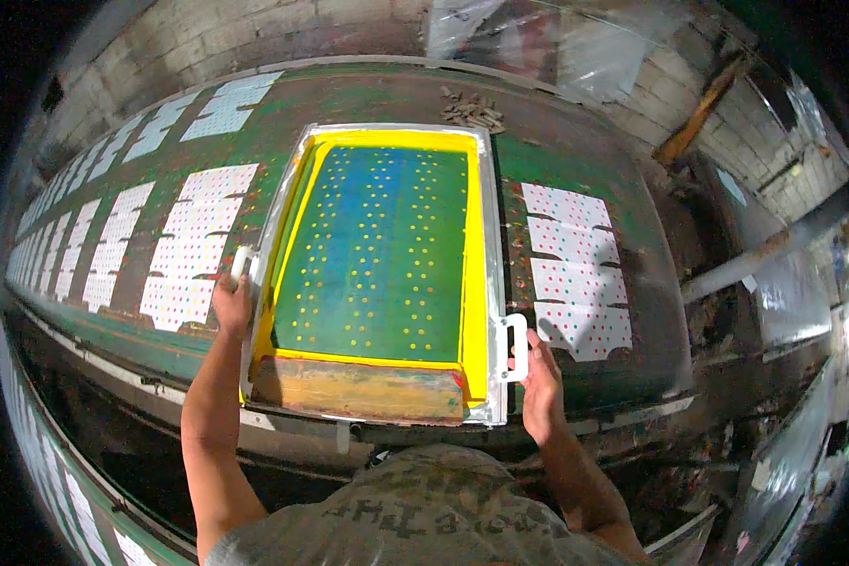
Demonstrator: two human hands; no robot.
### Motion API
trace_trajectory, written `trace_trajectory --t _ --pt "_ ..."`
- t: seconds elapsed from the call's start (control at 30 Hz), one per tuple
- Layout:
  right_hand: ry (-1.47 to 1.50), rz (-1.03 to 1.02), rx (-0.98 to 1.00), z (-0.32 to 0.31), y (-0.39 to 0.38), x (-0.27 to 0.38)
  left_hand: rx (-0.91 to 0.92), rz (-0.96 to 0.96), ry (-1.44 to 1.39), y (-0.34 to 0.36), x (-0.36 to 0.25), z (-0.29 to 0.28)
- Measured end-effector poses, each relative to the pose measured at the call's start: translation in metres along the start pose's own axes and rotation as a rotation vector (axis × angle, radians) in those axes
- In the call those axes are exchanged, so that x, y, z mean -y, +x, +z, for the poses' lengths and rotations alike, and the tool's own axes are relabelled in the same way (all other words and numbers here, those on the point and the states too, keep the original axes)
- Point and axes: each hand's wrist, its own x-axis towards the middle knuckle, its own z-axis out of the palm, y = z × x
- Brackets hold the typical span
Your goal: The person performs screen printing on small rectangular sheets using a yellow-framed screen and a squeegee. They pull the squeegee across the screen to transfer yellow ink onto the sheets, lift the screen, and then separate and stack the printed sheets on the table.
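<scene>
A screen printing frame [490, 283] lies on the long green table in front of me. Its mesh is green and blue with rows of yellow dots, bordered by yellow ink. My left hand [231, 300] is closed on the white handle [241, 262] at the frame's left side. At the right side my right hand [541, 382] is on the other white handle [516, 347], its fingertips curled partly through the opening. Along the near end of the frame rests a wide wooden squeegee [358, 389], touched by neither hand.
White cut pieces with coloured dots, one [580, 274] to the right and several [201, 247] to the left, lie on the table [349, 90]. A small heap of scraps [472, 111] sits beyond the frame. A block wall [255, 33] stands behind, and a pipe [774, 247] crosses at right.
</scene>
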Motion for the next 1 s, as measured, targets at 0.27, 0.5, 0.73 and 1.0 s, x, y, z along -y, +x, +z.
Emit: trace_trajectory --t 0.27,0.5,0.73,1.0 --pt "-0.007 -0.125 0.051 0.000 -0.012 0.027 0.012 0.059 -0.073 0.015 -0.014 -0.016" --pt "-0.141 -0.288 -0.093 0.020 -0.009 -0.016 0.065 0.045 -0.249 0.020 0.035 -0.004" --pt "-0.143 -0.389 -0.170 0.040 -0.019 -0.020 0.038 -0.024 -0.329 0.011 0.032 0.022" --pt "-0.141 -0.387 -0.191 0.047 -0.028 -0.020 0.093 -0.071 -0.378 0.010 0.032 0.028"
